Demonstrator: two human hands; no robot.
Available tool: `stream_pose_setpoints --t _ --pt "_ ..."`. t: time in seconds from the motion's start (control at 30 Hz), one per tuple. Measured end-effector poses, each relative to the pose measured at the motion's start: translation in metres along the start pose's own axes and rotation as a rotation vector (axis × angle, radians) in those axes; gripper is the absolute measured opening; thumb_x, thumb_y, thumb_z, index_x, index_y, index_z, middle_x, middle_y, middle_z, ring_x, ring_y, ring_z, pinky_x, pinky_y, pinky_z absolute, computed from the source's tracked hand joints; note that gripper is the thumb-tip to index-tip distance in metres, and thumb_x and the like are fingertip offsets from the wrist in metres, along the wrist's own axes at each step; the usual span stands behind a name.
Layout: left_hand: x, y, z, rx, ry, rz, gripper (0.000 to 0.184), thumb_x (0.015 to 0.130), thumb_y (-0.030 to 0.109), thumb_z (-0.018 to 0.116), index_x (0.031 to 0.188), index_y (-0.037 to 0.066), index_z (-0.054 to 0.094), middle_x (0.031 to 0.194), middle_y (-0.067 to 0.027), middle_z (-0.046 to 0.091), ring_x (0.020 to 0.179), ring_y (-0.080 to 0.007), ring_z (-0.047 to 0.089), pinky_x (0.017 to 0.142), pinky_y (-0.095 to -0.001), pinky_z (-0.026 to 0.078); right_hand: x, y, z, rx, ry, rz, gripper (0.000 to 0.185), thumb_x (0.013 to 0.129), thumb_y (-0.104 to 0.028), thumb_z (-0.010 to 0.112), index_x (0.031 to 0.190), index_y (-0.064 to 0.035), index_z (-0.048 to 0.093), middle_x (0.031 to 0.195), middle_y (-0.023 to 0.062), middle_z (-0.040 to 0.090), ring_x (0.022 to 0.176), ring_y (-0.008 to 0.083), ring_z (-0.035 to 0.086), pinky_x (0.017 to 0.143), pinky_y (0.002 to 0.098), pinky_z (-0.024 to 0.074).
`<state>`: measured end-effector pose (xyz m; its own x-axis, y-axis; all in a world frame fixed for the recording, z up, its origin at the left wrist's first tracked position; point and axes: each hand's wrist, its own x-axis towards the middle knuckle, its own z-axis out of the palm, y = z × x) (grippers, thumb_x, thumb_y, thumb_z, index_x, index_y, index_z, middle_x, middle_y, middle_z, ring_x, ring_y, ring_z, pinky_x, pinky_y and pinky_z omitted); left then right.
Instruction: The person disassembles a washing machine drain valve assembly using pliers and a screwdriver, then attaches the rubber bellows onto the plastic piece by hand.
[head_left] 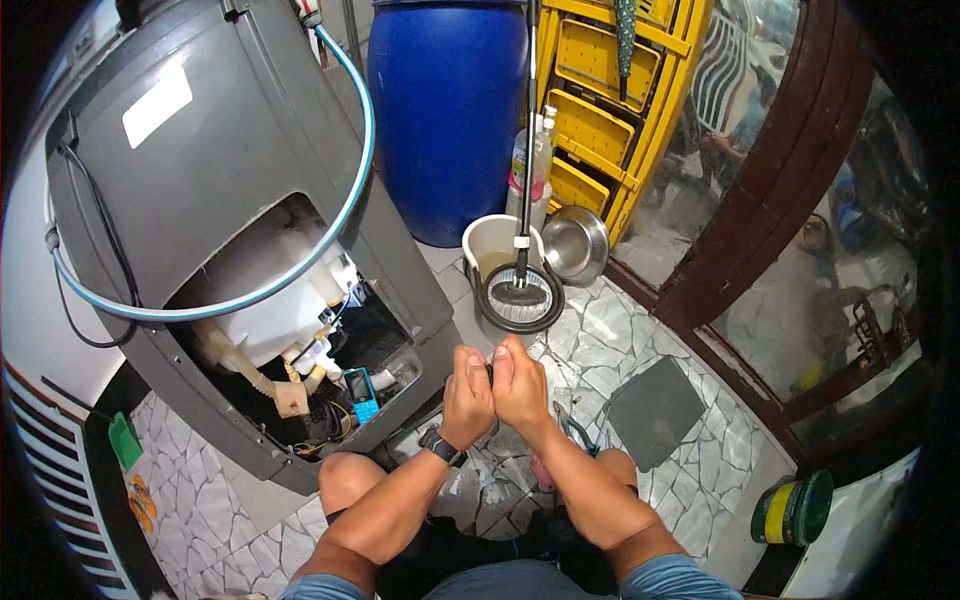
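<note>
Beside the grey machine (220,130), left hand (466,398) and right hand (521,388) touch, fingers curled together on dark piece (490,370); it's between them, equally near, axis unclear.

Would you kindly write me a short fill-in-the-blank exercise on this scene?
The large barrel is coloured ____.
The folded ladder is coloured ____.
The dark watch is on the person's ____ wrist.
The flat mat on the tiled floor is coloured ____.
Missing words: blue; yellow; left; grey.
</note>
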<state>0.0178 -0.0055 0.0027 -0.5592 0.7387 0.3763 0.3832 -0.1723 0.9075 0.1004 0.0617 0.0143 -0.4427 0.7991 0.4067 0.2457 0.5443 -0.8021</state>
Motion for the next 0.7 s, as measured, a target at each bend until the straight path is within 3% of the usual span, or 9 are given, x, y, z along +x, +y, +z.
stream_pose_setpoints --t 0.2,0.27,0.3,0.4,0.47,0.53,0.6,0.67,0.7 --pt "0.006 -0.004 -0.012 0.087 -0.056 0.02 0.025 0.112 0.024 0.036 0.112 0.002 0.047 0.087 -0.0246 0.056 0.074 -0.0471 0.058 0.067 -0.0527 0.045 -0.006 0.006 -0.012 0.253 -0.093 0.183 0.024 0.106 -0.025 0.054 0.099 -0.0022 0.053 0.084 0.0222 0.064 0.08 0.0419 0.066 0.069 0.0465 0.0479" --pt "0.016 -0.026 -0.023 -0.104 -0.311 -0.098 0.027 0.114 0.03 0.038 0.113 0.005 0.047 0.085 -0.0147 0.055 0.067 -0.0313 0.058 0.061 -0.0465 0.046 0.001 0.005 -0.028 0.334 -0.204 0.204 0.024 0.105 -0.026 0.057 0.099 -0.0023 0.054 0.085 0.0189 0.063 0.081 0.0367 0.065 0.072 0.0434 0.0479" --pt "0.019 0.001 -0.033 -0.359 -0.465 -0.497 0.035 0.115 0.042 0.035 0.111 0.011 0.05 0.083 0.0024 0.049 0.069 -0.0098 0.049 0.059 -0.0284 0.045 0.01 -0.008 -0.043 0.223 -0.228 0.034 0.024 0.104 -0.026 0.059 0.098 -0.0027 0.055 0.086 0.0161 0.061 0.083 0.0324 0.063 0.075 0.0406 0.0474" --pt "0.026 0.015 -0.045 -0.742 -0.672 -0.638 0.035 0.115 0.043 0.035 0.111 0.012 0.051 0.086 0.002 0.049 0.068 -0.0085 0.047 0.058 -0.0254 0.044 0.02 -0.017 -0.056 0.141 -0.289 -0.181 0.021 0.103 -0.022 0.063 0.095 -0.0038 0.057 0.085 0.008 0.053 0.083 0.0211 0.056 0.077 0.0338 0.0458" --pt "0.027 0.024 -0.044 -0.682 -0.617 -0.607 0.035 0.114 0.043 0.036 0.111 0.012 0.052 0.083 0.0014 0.049 0.064 -0.0077 0.046 0.055 -0.0237 0.042 0.025 0.0 -0.051 0.521 -0.504 0.055 0.023 0.105 -0.022 0.06 0.093 -0.0029 0.055 0.085 0.0038 0.05 0.083 0.0144 0.051 0.075 0.0318 0.0444" --pt "0.029 0.009 -0.035 -0.356 -0.487 -0.172 0.037 0.113 0.044 0.037 0.106 0.011 0.051 0.081 0.0014 0.048 0.063 -0.0071 0.045 0.054 -0.0237 0.04 0.031 -0.009 -0.045 0.796 -0.53 0.094 0.027 0.108 -0.023 0.056 0.09 -0.0023 0.055 0.082 0.0003 0.049 0.079 0.0106 0.047 0.072 0.0304 0.0431" --pt "0.023 0.007 -0.027 -0.407 -0.4 -0.142 0.036 0.111 0.042 0.036 0.098 0.011 0.049 0.079 0.0015 0.047 0.065 -0.0061 0.044 0.052 -0.0236 0.037 0.03 -0.01 -0.034 0.616 -0.436 0.134 0.034 0.111 -0.025 0.049 0.086 -0.0027 0.054 0.078 -0.0015 0.05 0.076 0.0102 0.047 0.07 0.0302 0.0424" --pt "0.017 -0.007 -0.021 -0.546 -0.287 -0.214 0.032 0.11 0.029 0.034 0.095 0.005 0.048 0.087 -0.0041 0.045 0.085 -0.016 0.045 0.082 -0.032 0.041 0.031 -0.009 -0.024 0.571 -0.398 0.077 0.037 0.11 -0.025 0.046 0.083 -0.0011 0.054 0.074 0.003 0.051 0.07 0.0151 0.049 0.068 0.0339 0.0432" --pt "0.015 -0.008 -0.021 -0.545 -0.283 -0.216 0.032 0.11 0.029 0.034 0.095 0.005 0.048 0.087 -0.0041 0.045 0.085 -0.016 0.045 0.082 -0.032 0.041 0.029 -0.013 -0.023 0.471 -0.347 0.047 0.037 0.109 -0.024 0.046 0.082 0.0 0.054 0.072 0.0076 0.051 0.068 0.0199 0.05 0.067 0.0362 0.0436"
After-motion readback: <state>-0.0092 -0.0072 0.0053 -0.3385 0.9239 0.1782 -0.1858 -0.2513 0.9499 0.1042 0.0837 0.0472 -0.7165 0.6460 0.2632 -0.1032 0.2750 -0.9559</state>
